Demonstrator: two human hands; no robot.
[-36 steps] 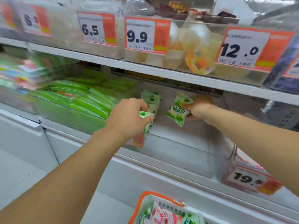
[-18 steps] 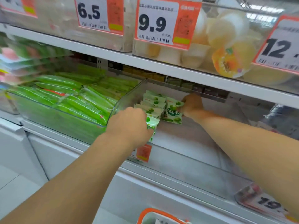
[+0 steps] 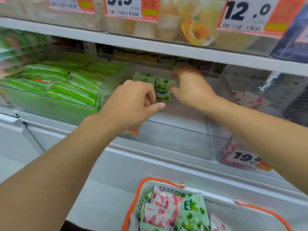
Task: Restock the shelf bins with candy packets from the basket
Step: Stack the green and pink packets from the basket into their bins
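Both hands reach into the clear bin: the left hand pinches a green candy packet; the right hand beside it has spread fingers

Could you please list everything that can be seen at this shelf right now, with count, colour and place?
green candy packets: a few, pale green, upright at the back left of the clear bin
clear bin: one, see-through, middle shelf, centre
long green packs: many, bright green, in the bin to the left
pink packets: a few, white and pink, in the bin to the right
jelly cups: several, pale yellow, top shelf
price tags: several, white and orange, on the bin fronts
basket: one, white with orange rim, below, holding green and pink packets
left hand: fingers curled at the green packets; grip unclear
right hand: blurred, beside the packets
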